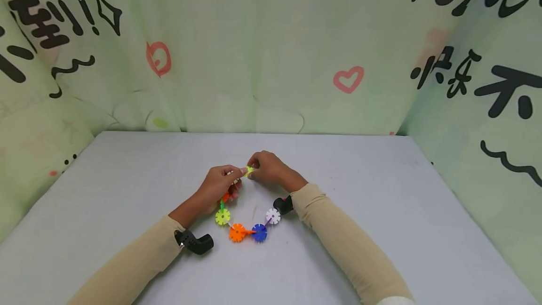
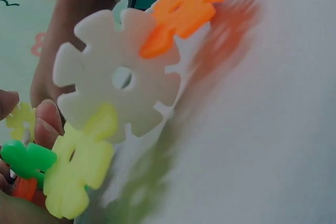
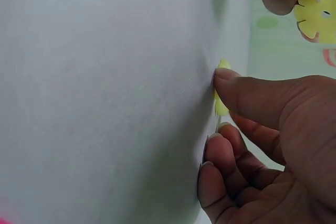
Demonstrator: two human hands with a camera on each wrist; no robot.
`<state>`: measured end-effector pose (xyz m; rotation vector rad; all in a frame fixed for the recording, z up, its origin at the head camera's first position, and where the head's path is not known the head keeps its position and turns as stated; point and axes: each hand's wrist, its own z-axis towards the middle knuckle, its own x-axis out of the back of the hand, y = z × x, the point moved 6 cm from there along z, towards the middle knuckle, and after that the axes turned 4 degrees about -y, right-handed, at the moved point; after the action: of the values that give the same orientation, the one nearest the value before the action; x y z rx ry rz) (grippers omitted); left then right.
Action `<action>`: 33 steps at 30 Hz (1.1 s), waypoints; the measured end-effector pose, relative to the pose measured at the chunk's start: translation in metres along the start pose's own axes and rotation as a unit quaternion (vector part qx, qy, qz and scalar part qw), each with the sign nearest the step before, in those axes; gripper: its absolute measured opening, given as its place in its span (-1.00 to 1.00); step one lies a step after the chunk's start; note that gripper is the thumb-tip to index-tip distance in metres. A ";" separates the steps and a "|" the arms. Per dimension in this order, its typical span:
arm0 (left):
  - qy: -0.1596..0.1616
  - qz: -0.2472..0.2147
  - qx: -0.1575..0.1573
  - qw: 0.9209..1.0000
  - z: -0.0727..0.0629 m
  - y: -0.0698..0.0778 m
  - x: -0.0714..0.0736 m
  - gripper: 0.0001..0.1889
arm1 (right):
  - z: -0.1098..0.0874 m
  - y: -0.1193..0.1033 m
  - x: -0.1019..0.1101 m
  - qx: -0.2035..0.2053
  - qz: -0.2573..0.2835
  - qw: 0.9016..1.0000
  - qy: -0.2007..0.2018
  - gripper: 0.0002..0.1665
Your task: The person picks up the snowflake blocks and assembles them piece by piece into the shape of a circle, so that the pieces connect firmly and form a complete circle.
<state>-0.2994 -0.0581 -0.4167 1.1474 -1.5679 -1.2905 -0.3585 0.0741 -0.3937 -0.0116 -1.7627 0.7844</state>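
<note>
A chain of notched plastic discs curves across the table below both hands. It runs from an orange-red disc point(image 1: 226, 196) by my left hand point(image 1: 218, 183) through green, a yellow-green disc point(image 1: 222, 217), a white disc point(image 2: 121, 72), an orange disc point(image 1: 237, 232) and a blue disc point(image 1: 259, 232) to another white disc point(image 1: 273, 216). My left fingers grip the chain's far left end, where a yellow disc point(image 3: 320, 14) and a bit of white show. Facing it, my right hand point(image 1: 268, 169) pinches a yellow piece point(image 3: 221, 90) between thumb and fingers. The fingertips of both hands nearly meet.
A white-covered table point(image 1: 360, 178) lies under the arms. Green printed curtains point(image 1: 262, 51) stand behind it and at both sides. Black wrist cameras point(image 1: 195, 243) hang from both wrists, the right one overlapping the chain's right end in the head view.
</note>
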 end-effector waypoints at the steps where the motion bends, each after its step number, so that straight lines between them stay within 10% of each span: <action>1: 0.001 0.002 -0.004 1.000 0.000 0.000 0.000 -0.60 | -0.001 0.001 0.001 -0.002 0.007 1.000 0.003 -0.69; 33: -0.007 -0.016 -0.014 1.000 0.003 0.002 -0.006 -0.47 | -0.046 0.017 0.028 0.041 0.195 0.979 0.038 -0.78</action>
<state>-0.3009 -0.0510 -0.4159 1.1528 -1.5421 -1.3411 -0.3353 0.1209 -0.3729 -0.3369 -1.6753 1.1233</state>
